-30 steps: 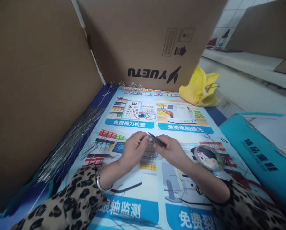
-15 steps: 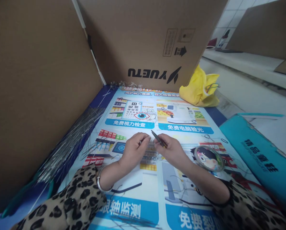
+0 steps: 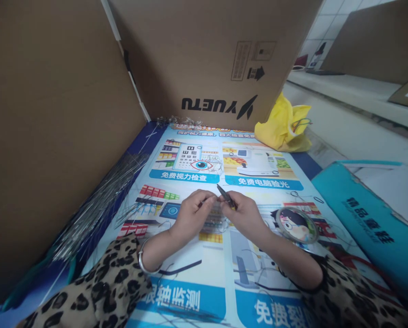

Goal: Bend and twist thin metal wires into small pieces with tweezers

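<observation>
My left hand (image 3: 194, 213) is closed, its thumb and forefinger pinched together over the middle of the printed sheet (image 3: 212, 255). Whatever sits between those fingertips is too small to make out. In my right hand (image 3: 247, 214) is a pair of slim dark pliers (image 3: 226, 196), pointed jaws up and to the left, with a bit of yellow showing at the grip. The fingertips of both hands meet or nearly meet. Below them, fine wire-like pieces (image 3: 217, 221) lie on the sheet, partly hidden by the fingers.
A bundle of thin metal wires (image 3: 88, 214) lies at left beside a cardboard wall (image 3: 47, 114). Another cardboard panel (image 3: 204, 54) stands behind. To the right are a clear round ring (image 3: 316, 232), a teal box (image 3: 364, 218) and a yellow bag (image 3: 282, 127). Small wire pieces (image 3: 186, 121) sit at the back.
My right hand and the pliers have shifted slightly, closing the gap to my left fingertips. The pliers' jaws look more upright. The left hand has barely moved.
</observation>
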{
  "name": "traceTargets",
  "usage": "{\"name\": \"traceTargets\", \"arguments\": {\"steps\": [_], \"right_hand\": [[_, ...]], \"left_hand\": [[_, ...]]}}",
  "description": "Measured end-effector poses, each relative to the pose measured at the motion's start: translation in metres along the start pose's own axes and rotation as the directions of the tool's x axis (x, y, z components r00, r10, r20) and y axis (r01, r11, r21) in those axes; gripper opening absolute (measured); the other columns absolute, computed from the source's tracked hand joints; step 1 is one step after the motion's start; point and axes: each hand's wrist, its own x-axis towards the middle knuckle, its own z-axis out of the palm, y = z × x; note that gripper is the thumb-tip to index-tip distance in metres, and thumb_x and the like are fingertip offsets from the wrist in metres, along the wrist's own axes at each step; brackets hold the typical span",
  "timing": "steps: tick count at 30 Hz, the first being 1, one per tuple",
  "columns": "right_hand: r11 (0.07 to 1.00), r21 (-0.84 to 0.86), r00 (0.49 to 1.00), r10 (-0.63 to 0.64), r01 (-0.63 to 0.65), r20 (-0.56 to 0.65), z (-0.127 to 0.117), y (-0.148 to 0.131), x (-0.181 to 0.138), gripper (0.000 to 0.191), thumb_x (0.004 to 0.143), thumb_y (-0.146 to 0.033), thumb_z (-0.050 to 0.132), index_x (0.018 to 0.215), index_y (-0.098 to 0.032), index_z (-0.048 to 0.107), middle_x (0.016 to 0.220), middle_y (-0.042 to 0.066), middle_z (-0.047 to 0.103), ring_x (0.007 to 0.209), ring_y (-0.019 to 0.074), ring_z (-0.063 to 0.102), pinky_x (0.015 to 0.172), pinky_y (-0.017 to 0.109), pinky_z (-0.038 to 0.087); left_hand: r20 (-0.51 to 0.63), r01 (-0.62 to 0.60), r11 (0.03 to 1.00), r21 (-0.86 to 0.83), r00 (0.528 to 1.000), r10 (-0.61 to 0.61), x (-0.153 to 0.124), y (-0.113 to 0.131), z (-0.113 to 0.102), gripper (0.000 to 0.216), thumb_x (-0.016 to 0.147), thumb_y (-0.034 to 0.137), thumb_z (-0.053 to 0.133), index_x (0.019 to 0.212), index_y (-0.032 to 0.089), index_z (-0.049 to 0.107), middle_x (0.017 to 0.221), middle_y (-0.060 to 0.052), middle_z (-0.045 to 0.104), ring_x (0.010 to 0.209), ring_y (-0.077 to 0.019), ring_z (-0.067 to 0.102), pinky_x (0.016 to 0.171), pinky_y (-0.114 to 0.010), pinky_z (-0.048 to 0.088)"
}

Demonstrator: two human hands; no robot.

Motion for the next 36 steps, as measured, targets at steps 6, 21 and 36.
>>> {"name": "traceTargets", "arguments": {"steps": [6,21,36], "right_hand": [[1.000,0.009,0.999,0.030,-0.030,-0.032,0.002,-0.001,0.001,0.016,0.073,-0.025,0.048,0.083,-0.019,0.059,0.063,-0.003,0.055,0.058,0.0107,0.047,0.055,0.022,0.035],[0.994,-0.014,0.993,-0.110,0.110,-0.044,0.003,0.005,0.002,0.013,0.073,-0.022,0.049,0.080,-0.020,0.059,0.076,0.001,0.059,0.071,0.0139,0.053,0.065,0.025,0.039],[0.994,-0.067,0.995,-0.093,0.091,-0.028,0.001,0.003,0.002,0.010,0.072,-0.023,0.049,0.074,-0.019,0.058,0.066,-0.002,0.055,0.061,0.0119,0.050,0.057,0.023,0.037]], "left_hand": [[-0.009,-0.001,1.000,0.009,1.000,0.001,0.001,0.003,-0.001,0.018,0.085,0.027,0.044,0.082,0.017,0.059,0.083,-0.003,0.059,0.083,-0.0139,0.054,0.077,-0.025,0.041],[-0.017,0.100,0.991,-0.086,0.995,-0.102,0.002,0.002,-0.001,0.015,0.083,0.029,0.045,0.083,0.017,0.055,0.081,-0.002,0.059,0.077,-0.0140,0.053,0.071,-0.024,0.041],[0.009,0.197,0.946,-0.258,0.979,-0.201,0.002,0.004,0.000,0.017,0.080,0.029,0.050,0.079,0.015,0.058,0.080,-0.003,0.063,0.078,-0.0141,0.056,0.075,-0.026,0.043]]}}
